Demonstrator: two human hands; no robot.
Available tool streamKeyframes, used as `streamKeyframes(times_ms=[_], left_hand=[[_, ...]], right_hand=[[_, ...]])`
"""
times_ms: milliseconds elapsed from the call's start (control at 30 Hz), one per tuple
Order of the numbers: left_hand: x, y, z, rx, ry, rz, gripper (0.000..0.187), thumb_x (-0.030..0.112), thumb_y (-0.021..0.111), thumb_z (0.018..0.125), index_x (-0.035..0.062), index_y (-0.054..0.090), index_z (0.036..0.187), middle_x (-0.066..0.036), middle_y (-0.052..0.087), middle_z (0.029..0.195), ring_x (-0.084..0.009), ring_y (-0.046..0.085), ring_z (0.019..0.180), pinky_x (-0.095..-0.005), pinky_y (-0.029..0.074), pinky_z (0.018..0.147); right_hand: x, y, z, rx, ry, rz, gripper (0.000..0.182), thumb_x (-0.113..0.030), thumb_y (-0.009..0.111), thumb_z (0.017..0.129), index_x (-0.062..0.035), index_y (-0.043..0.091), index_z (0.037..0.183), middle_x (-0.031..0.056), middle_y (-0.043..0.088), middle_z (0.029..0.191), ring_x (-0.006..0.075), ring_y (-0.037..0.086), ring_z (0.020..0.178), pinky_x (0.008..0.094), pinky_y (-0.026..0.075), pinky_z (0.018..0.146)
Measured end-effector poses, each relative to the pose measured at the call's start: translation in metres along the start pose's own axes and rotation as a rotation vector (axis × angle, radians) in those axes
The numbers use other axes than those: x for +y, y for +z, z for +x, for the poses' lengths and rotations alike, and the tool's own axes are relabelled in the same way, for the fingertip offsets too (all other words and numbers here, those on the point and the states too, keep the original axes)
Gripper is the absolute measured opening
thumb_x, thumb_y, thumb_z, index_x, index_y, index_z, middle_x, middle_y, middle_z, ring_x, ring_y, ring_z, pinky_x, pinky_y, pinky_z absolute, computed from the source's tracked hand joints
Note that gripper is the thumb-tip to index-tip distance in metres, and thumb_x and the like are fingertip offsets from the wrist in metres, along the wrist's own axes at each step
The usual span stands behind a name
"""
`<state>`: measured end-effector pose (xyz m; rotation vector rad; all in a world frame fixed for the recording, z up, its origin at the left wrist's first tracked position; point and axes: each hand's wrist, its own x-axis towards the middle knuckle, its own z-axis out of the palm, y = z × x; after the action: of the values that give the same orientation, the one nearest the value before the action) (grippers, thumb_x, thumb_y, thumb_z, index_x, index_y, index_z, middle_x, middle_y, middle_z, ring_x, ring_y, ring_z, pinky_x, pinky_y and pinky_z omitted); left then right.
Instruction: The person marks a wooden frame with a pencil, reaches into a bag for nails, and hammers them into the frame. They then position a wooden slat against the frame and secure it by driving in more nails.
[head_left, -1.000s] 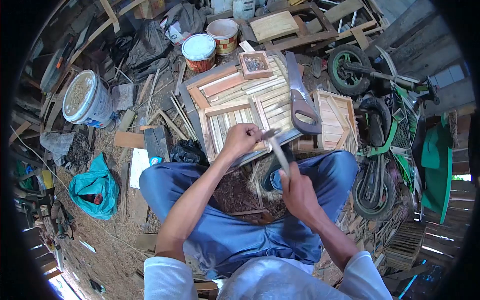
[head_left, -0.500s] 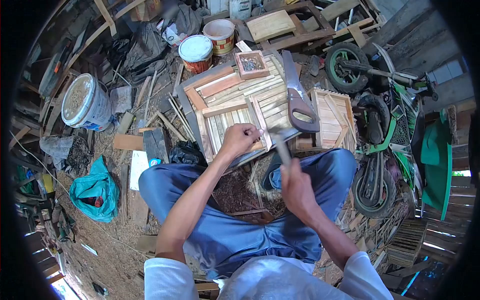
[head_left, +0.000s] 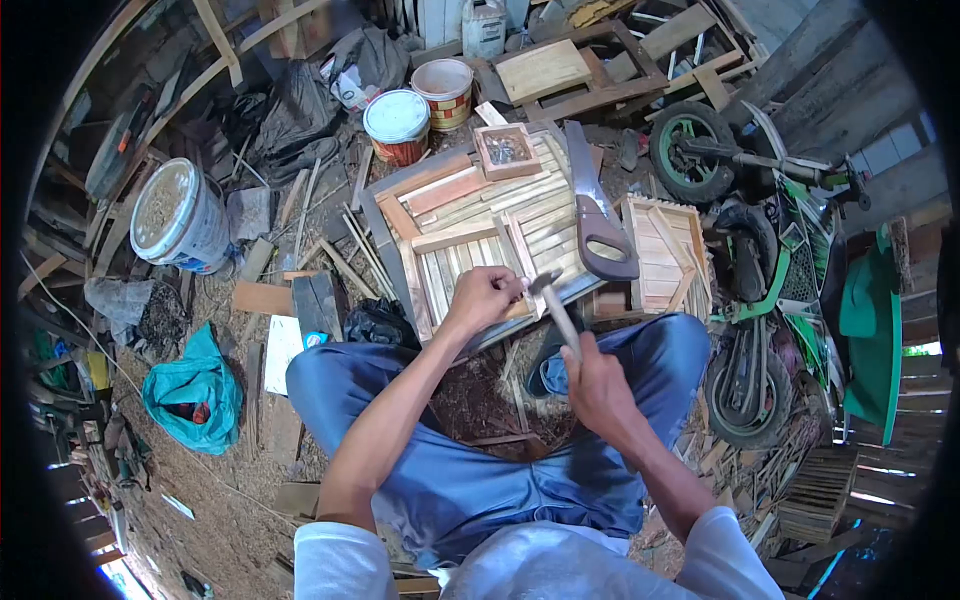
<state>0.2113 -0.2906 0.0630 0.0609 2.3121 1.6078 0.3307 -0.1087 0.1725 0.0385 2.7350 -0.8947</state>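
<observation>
Nearest, at center right of the frame, the right hand (head_left: 600, 388) is clamped on the handle of the hammer (head_left: 562, 318). For good control, swing from the wrist in short, light strokes and land the face square. Thin wood of this kind would likely split under heavy blows. Keep the fingertips of the left hand (head_left: 484, 297) out of the path of the head; the gap is small.

Pose: the right forearm rises from the lower right, and the handle slants up and left. The left forearm rises from the lower left. The left hand's fingers are curled with the thumb close to them; whether they pinch a small part cannot be told.

The wooden frame (head_left: 417, 290) lies at center on the slatted tabletop (head_left: 552, 226). The left hand is at its lower right corner, beside the hammer head. Farther up and right lies the saw (head_left: 607, 243). Above center stands the small box (head_left: 513, 171) of metal bits. Beyond it, two tubs (head_left: 397, 122) stand at upper center.
</observation>
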Motion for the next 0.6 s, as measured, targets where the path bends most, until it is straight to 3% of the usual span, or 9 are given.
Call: streamKeyframes(times_ms=[133,200,267,300,433,533,600], left_hand=[[0.010,0.000,-0.004,-0.019,-0.024,0.021,0.030,0.026,0.070,0.090,0.0004,0.069,0.076,-0.001,0.061,0.062,-0.0078,0.051,0.059,-0.0277,0.042,0.057],[0.014,-0.003,-0.004,-0.021,-0.055,0.013,0.029,0.025,0.070,0.090,0.0003,0.069,0.076,-0.001,0.061,0.062,-0.0077,0.051,0.059,-0.0277,0.042,0.057],[0.010,-0.001,-0.006,-0.013,-0.032,0.022,0.031,0.031,0.070,0.089,0.0014,0.070,0.078,-0.003,0.063,0.062,-0.0107,0.054,0.057,-0.0302,0.044,0.058],[0.009,0.000,-0.005,0.008,-0.014,0.039,0.032,0.033,0.071,0.088,0.0026,0.071,0.079,-0.005,0.064,0.062,-0.0132,0.056,0.056,-0.0319,0.045,0.058],[0.008,-0.004,0.000,-0.010,-0.013,0.058,0.033,0.037,0.073,0.086,0.0041,0.073,0.081,-0.007,0.065,0.063,-0.0172,0.059,0.056,-0.0337,0.047,0.060],[0.006,0.000,-0.001,0.002,-0.008,0.069,0.032,0.037,0.072,0.086,0.0049,0.072,0.079,-0.008,0.064,0.063,-0.0185,0.058,0.056,-0.0342,0.047,0.059],[0.006,0.001,0.000,0.022,0.002,0.089,0.032,0.037,0.072,0.086,0.0052,0.072,0.079,-0.008,0.064,0.062,-0.0188,0.058,0.056,-0.0345,0.046,0.059]], right_hand=[[-0.034,-0.033,-0.014,0.190,-0.080,0.251,0.023,-0.020,0.050,0.100,0.0019,0.042,0.103,0.0344,0.057,0.067,0.0548,0.058,0.068,0.0629,0.044,0.060],[-0.010,-0.005,-0.011,0.131,-0.038,0.151,0.023,-0.020,0.050,0.100,0.0020,0.043,0.104,0.0336,0.058,0.067,0.0550,0.058,0.069,0.0626,0.043,0.060],[0.027,0.023,-0.004,0.013,-0.029,-0.032,0.023,-0.020,0.050,0.100,0.0022,0.043,0.103,0.0333,0.058,0.068,0.0548,0.058,0.070,0.0620,0.042,0.060],[0.029,0.017,-0.002,0.000,-0.034,0.024,0.023,-0.020,0.049,0.101,0.0019,0.043,0.101,0.0328,0.059,0.069,0.0542,0.059,0.071,0.0613,0.042,0.060],[-0.014,-0.022,-0.011,0.099,0.011,0.171,0.021,-0.018,0.050,0.100,0.0017,0.043,0.100,0.0323,0.059,0.068,0.0523,0.060,0.069,0.0603,0.044,0.059],[-0.009,-0.003,-0.012,0.234,-0.048,0.190,0.020,-0.016,0.052,0.099,0.0010,0.042,0.102,0.0323,0.059,0.068,0.0524,0.060,0.069,0.0599,0.045,0.059],[0.017,0.018,-0.005,0.000,-0.020,-0.056,0.020,-0.018,0.052,0.098,0.0001,0.042,0.101,0.0334,0.058,0.068,0.0539,0.059,0.067,0.0625,0.046,0.062]])
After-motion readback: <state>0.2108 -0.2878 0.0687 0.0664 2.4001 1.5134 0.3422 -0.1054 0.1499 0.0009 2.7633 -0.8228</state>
